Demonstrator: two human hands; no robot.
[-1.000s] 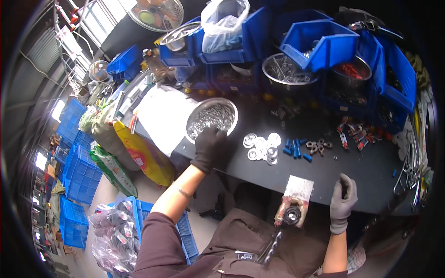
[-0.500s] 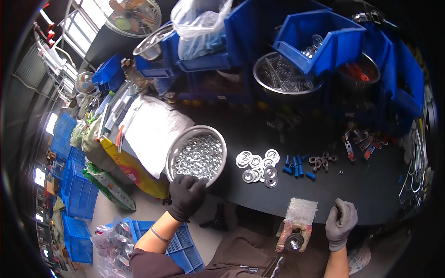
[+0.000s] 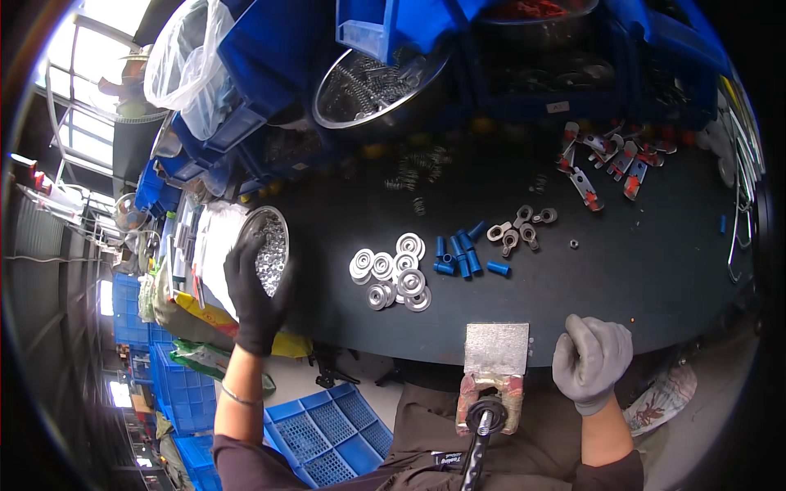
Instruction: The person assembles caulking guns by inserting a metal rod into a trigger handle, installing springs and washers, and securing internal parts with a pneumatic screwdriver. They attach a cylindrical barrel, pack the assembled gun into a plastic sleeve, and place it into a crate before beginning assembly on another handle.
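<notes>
My left hand (image 3: 258, 295), in a black glove, is at the near left side of a steel bowl (image 3: 286, 233) full of small shiny nuts (image 3: 271, 260). Its thumb and fingers are apart, and they hide part of the bowl. My right hand (image 3: 591, 364), in a grey glove, is curled closed by the table's front edge; whatever its fingers may hold is hidden. Between my hands, nearer the right, a flat metal plate (image 3: 497, 348) juts from a worn, taped fixture (image 3: 511, 393). A black ring (image 3: 485, 416) with a threaded bolt (image 3: 485, 424) sits at that fixture.
On the dark table (image 3: 327, 311) lie silver pulley wheels (image 3: 405, 263), blue tubes (image 3: 463, 254), metal eye pieces (image 3: 524, 229), a loose nut (image 3: 574, 244), springs (image 3: 417, 170) and red-and-silver brackets (image 3: 610, 159). Behind are a bowl of springs (image 3: 368, 86) and blue bins (image 3: 278, 57). A blue crate (image 3: 327, 430) stands below left.
The view has swung right and closer to the table. My left hand's fingers have spread from their grip on the bowl's near rim. My right hand stays curled beside the fixture.
</notes>
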